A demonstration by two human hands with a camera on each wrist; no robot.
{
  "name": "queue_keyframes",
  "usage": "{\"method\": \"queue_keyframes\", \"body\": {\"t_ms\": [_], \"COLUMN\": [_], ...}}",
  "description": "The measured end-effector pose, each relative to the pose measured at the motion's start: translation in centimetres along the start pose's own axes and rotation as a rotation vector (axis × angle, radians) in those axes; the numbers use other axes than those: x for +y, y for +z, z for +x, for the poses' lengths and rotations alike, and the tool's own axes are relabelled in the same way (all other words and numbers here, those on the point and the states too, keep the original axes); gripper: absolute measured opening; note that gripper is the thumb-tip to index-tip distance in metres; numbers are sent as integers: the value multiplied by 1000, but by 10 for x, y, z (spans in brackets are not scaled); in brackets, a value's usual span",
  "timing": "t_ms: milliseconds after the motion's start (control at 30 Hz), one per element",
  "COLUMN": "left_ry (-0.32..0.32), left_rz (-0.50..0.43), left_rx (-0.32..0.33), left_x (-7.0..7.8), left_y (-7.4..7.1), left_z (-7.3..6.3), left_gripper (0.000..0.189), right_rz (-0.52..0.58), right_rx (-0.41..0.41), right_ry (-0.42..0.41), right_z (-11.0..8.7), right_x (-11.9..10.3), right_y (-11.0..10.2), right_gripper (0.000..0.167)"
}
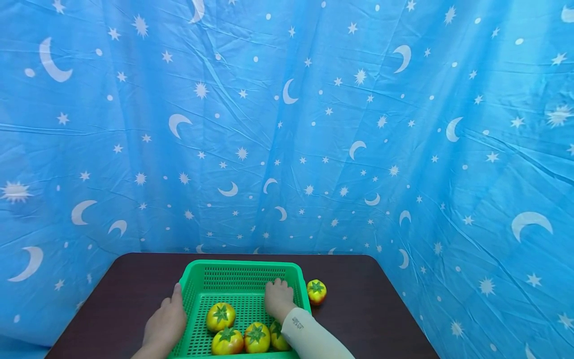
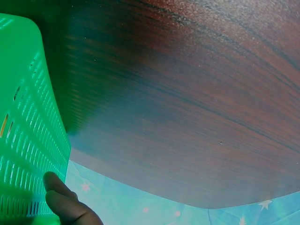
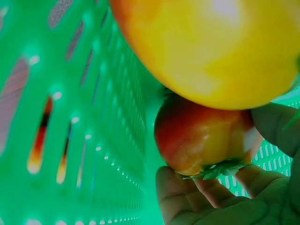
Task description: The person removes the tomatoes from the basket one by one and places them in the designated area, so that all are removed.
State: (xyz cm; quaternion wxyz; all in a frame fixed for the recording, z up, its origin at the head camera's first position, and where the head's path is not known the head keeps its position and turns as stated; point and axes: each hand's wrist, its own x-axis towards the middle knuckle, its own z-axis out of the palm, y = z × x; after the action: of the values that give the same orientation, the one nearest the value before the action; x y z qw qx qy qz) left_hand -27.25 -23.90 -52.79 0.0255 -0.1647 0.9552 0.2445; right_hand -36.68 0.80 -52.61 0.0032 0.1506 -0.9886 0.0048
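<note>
A green plastic basket (image 1: 246,263) with slotted walls holds several yellow-and-red tomatoes (image 1: 257,339) with green star-shaped leaves. My right hand (image 1: 279,299) reaches inside, near the right wall. Its fingers and thumb grip one tomato (image 3: 201,133), leaves toward the palm; the hand hides this tomato in the head view. Another tomato (image 3: 211,47) fills the top of the right wrist view, close to the camera. Along the basket's left side, my left hand (image 1: 166,321) touches the wall from outside. Its extended fingers (image 2: 65,201) lie against the slots in the left wrist view.
One more tomato (image 1: 316,294) sits on the dark brown table (image 1: 358,319), just outside the basket's right wall. A blue curtain (image 1: 287,149) with white moons and stars hangs behind the table and along its sides.
</note>
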Motion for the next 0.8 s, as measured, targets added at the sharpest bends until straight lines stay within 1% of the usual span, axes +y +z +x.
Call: {"method": "queue_keyframes", "body": {"t_ms": [167,333,500,633,800], "left_ry": [0,-7,-6,-4,-3], "left_rz": [-2,-2,-3,-3,0], "left_rx": [-1,-5,-7,-6,-10], "left_x": [0,0,0,0,-1], "left_y": [0,0,-1,-2,-1], "left_z": [0,1,0,0,0], "left_gripper": [68,68,66,65,66], "right_rz": [37,57,117,157,148], "right_rx": [-10,0,-26,-35,-11], "right_ry": [-3,-14,6,12,10], "right_z": [1,0,0,-1,-1], "right_x": [1,3,3,4,3], "right_y": [-1,-6,-6,-4,0], "right_gripper": [29,32,35,31,24]}}
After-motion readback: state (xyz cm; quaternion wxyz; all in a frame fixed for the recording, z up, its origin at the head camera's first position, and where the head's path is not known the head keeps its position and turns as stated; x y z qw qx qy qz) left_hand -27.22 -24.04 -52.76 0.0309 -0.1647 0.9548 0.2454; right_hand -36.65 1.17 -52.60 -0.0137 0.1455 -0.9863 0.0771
